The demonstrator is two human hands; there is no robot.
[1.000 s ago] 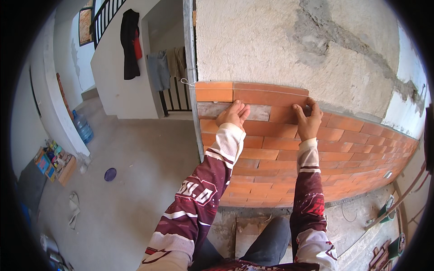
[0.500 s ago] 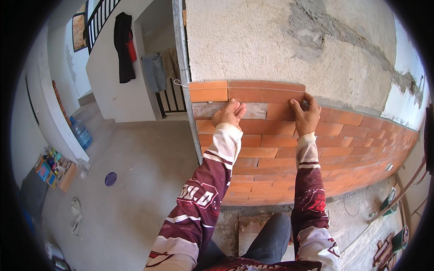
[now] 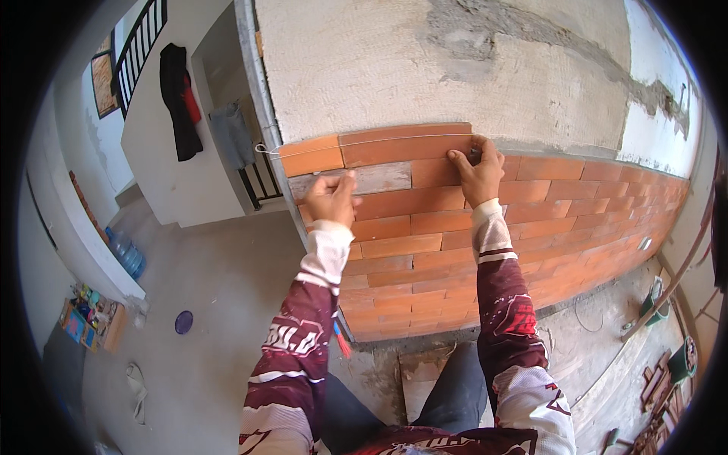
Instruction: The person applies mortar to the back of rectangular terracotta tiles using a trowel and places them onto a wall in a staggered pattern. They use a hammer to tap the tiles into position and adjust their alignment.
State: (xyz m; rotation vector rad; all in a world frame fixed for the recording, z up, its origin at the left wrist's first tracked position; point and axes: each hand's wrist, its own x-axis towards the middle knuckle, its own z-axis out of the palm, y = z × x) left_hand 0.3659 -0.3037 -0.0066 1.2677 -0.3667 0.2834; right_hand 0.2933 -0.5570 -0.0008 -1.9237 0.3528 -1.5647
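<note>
On the wall's top course, a long reddish brick tile (image 3: 406,144) sits beside a shorter orange brick tile (image 3: 312,155). A thin white string (image 3: 379,138) runs across their faces, looped at the left corner. My right hand (image 3: 481,176) is at the long tile's right end, thumb against its lower right corner and fingers curled around the end. Just below the short tile, in front of a pale, whitish-smeared tile (image 3: 383,178), is my left hand (image 3: 331,201). Its fingers are curled in, thumb near the index; what they hold, if anything, is hidden.
Courses of brick tiles (image 3: 425,250) cover the lower wall, with rough plaster (image 3: 364,68) above. At left are a water jug (image 3: 125,254), a purple lid-like disc (image 3: 183,322) and a box of bottles (image 3: 95,318). Green buckets (image 3: 682,360) and loose tile pieces (image 3: 656,387) lie at right.
My left hand has drawn left along the wall, from under the long tile to below the short one. The right hand stays at the long tile's end. The whole view has shifted.
</note>
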